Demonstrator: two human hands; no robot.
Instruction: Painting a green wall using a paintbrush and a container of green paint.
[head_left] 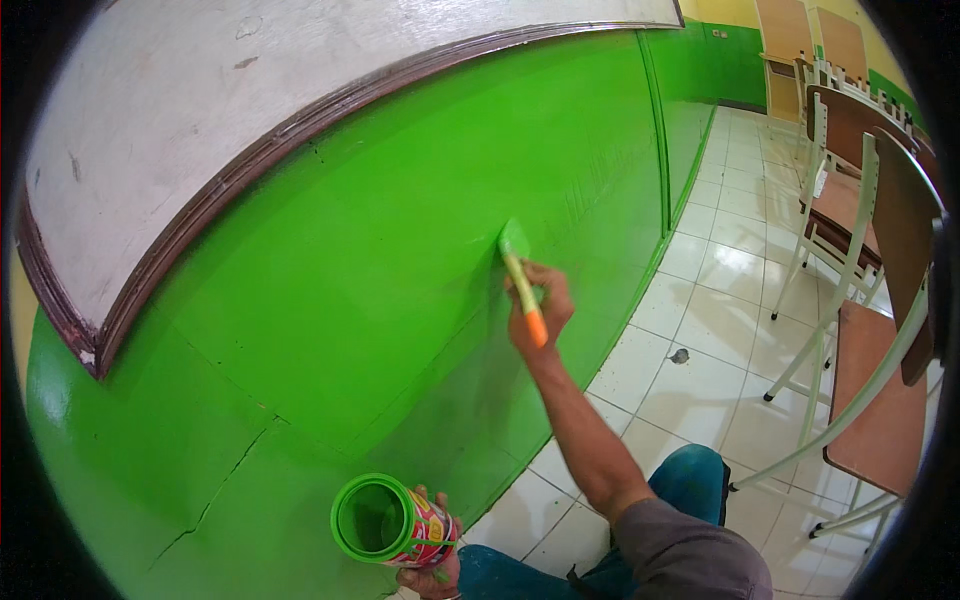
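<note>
My right hand (545, 300) is closed around the handle of a paintbrush (525, 285), which is pale yellow with an orange end. Its bristles, coated in green, press against the bright green wall (400, 220). Low in the view, my left hand (438, 570) grips a paint can (425, 530) with a colourful label, partly from behind and below. The can tilts so that its opening shows, with green paint on the rim and inside. A patch of the wall below the brush looks duller than the area above.
A whiteboard (190, 120) in a dark wooden frame (270, 150) hangs above the green wall. A crack (225, 485) runs through the lower left of the wall. Wooden chairs (870, 390) with pale metal legs stand along the right on white floor tiles (700, 390). My bent knee (690, 480) is beside the wall.
</note>
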